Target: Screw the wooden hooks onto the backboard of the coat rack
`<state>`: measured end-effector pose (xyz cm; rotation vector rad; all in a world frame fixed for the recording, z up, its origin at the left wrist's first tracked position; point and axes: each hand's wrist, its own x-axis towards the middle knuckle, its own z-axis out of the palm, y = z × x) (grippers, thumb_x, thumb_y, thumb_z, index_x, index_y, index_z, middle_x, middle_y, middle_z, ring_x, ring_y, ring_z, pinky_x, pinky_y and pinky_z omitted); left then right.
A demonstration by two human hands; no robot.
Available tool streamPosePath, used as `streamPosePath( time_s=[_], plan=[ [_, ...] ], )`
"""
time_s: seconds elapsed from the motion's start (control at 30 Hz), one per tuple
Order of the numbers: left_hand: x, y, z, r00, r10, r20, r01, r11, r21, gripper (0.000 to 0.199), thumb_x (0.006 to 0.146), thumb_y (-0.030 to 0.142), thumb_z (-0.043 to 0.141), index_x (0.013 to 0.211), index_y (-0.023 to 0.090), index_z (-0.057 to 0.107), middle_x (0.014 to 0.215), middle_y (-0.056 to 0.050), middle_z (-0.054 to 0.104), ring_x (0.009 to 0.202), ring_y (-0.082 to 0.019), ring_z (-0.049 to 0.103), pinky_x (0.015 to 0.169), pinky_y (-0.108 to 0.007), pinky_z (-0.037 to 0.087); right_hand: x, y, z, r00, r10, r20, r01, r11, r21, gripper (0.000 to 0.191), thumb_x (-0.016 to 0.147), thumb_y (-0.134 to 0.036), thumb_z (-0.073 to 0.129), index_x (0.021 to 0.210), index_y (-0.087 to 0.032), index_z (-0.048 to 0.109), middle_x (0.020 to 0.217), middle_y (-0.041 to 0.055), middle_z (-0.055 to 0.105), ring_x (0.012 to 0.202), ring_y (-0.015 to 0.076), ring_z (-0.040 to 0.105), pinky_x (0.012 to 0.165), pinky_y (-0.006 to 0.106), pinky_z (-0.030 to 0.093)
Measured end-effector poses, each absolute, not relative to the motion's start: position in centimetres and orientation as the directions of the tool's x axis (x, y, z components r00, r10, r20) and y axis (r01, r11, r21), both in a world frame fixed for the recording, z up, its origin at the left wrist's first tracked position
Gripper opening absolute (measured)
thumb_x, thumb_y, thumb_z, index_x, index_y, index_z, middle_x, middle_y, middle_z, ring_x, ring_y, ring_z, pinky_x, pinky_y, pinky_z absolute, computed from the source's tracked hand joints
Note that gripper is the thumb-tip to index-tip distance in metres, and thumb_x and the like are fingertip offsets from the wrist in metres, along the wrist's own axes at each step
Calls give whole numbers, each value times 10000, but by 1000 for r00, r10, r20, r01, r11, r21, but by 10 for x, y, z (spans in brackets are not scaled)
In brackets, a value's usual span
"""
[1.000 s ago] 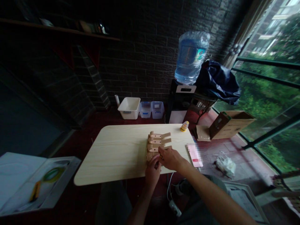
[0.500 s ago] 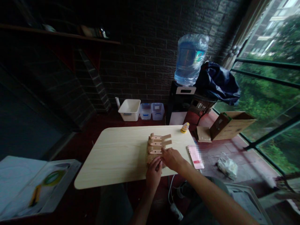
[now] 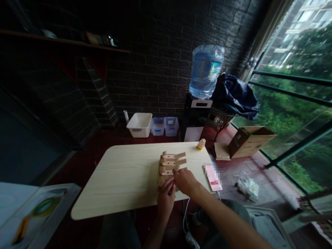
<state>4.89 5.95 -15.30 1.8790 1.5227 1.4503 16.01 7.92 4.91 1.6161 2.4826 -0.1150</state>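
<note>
"Brown block (image 3: 164, 178): where is it, and how far along?"

"Under my fingertips and reaching just beyond them, on the table (image 3: 121, 176). Ahead of my hands, three pale straps (image 3: 169, 163) lie across it, one behind another. Those look done to me, though the nearest is partly covered at its right end."

"And your hands?"

"My left hand (image 3: 166, 200) is curled at the near end, thumb and fingertips almost together. My right hand (image 3: 185, 181) arches beside it, fingers bent down near the closest strap. Whether either grips something small, I can't make out."

"What's left?"

"Probably that near end: no strap shows there, but my fingers hide much of it, so I can't say how much."
</note>
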Motion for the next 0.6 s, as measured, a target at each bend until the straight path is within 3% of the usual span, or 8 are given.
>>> streamPosePath(
  time_s=[0.17, 0.47, 0.6],
  plan=[
    [47, 60, -152, -66, 867, 493, 543, -383, 747, 279, 933, 268, 526, 1123, 261, 730, 1197, -72, 728, 1053, -228, 715, 862, -362, 628, 155, 77, 58, -380, 904, -197, 920, 391, 21, 215, 914, -149, 526, 1111, -119, 607, 1019, 195, 730, 957, 311, 725, 754, 399, 585],
    [48, 58, -149, -77, 851, 519, 576, -387, 720, 275, 950, 289, 529, 1136, 241, 726, 1132, -76, 747, 1059, -224, 713, 936, -384, 605, 164, 73, 62, -478, 857, -192, 875, 484, -16, 264, 929, -107, 494, 1180, -121, 577, 1055, 182, 730, 985, 280, 722, 798, 367, 570],
    [47, 56, -149, -61, 866, 496, 545, -388, 744, 281, 959, 283, 517, 1161, 248, 710, 1179, -60, 734, 1076, -203, 708, 945, -354, 600, 168, 78, 48, -432, 879, -199, 899, 436, -26, 257, 971, -214, 493, 1185, -100, 579, 1055, 209, 725, 975, 295, 724, 788, 372, 569]
  ],
)
